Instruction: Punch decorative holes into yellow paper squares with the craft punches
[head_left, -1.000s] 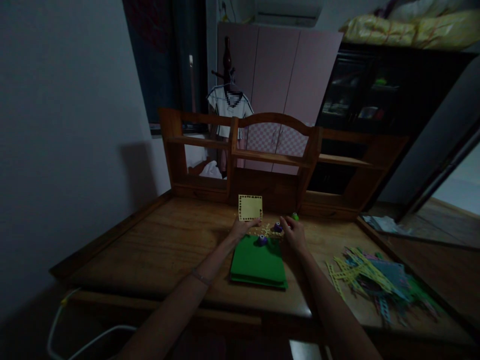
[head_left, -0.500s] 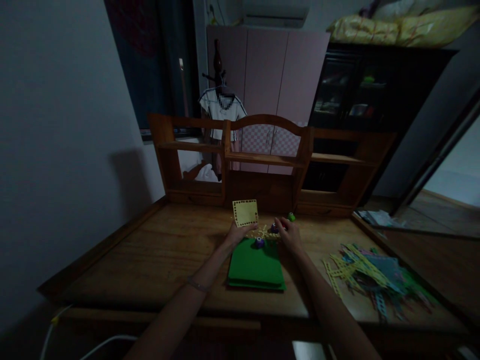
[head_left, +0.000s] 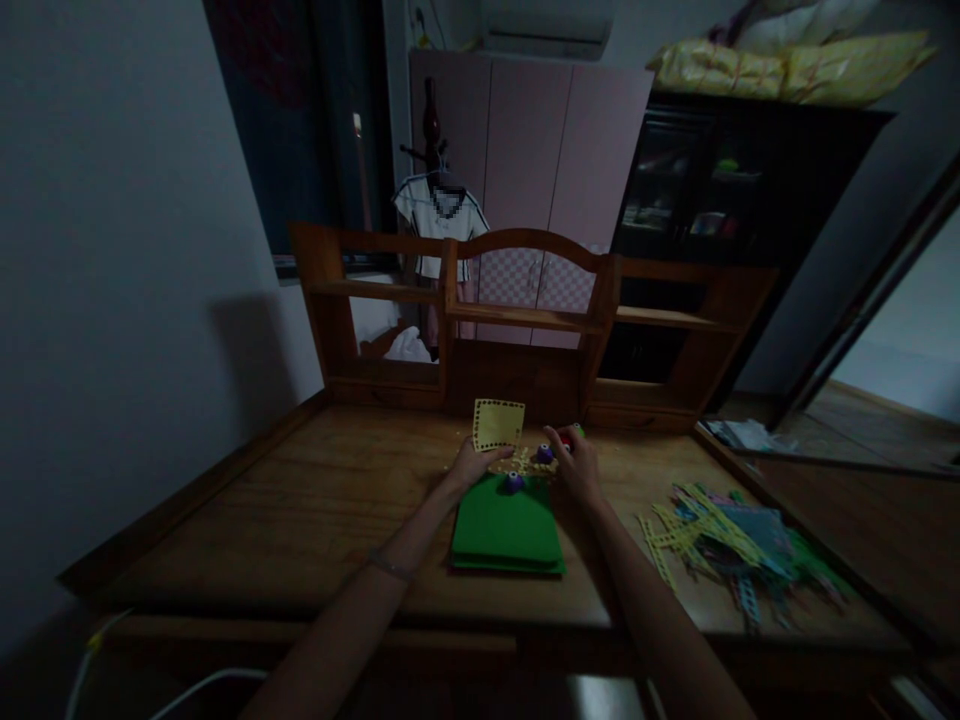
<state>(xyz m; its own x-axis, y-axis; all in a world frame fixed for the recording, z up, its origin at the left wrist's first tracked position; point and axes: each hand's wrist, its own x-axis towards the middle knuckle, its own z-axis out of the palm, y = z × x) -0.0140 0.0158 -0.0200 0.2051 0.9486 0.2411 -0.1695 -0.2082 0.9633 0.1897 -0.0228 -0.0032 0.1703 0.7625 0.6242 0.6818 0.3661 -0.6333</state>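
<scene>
Between the thumb and fingers of my left hand stands a yellow sheet, held upright, with a row of small punched holes along its edges. My right hand is over the table to its right, thumb and index finger apart. Right at those fingers is a red craft punch, partly hidden; whether they touch it is unclear. A purple craft punch sits just left of the hand, and a green one is behind it. Another purple punch rests on the far edge of a stack of green sheets.
Small yellow paper bits are scattered beyond the green stack. A heap of punched strips and sheets in yellow, blue and green lies on the table's right side. A wooden shelf unit rises along the table's back edge.
My right hand has shifted slightly away from the near purple punch, and more of the red punch shows at its fingers. The yellow sheet has moved a little right in my left hand.
</scene>
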